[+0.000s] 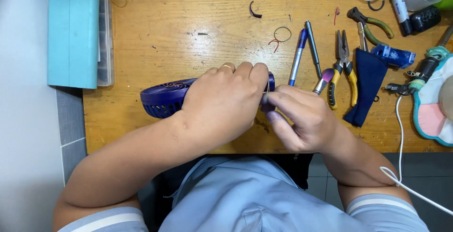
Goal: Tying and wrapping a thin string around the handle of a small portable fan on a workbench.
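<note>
Both our hands meet over the near edge of the wooden table (188, 19). Our left hand (222, 102) wraps the handle of a small purple fan (165, 99), fingers closed around it, apparently to steady it on its side. Our right hand (302, 118) pinches a thin metal tool (268, 88) at the handle's end, fingertips pressed together on it. Only the fan's grille head shows, ribbed and dark purple, lying left of the left hand; the handle is mostly hidden. Pliers (343, 67), pens (298, 55) and a blue cloth (368, 83) lie just right of the hands, within reach.
</note>
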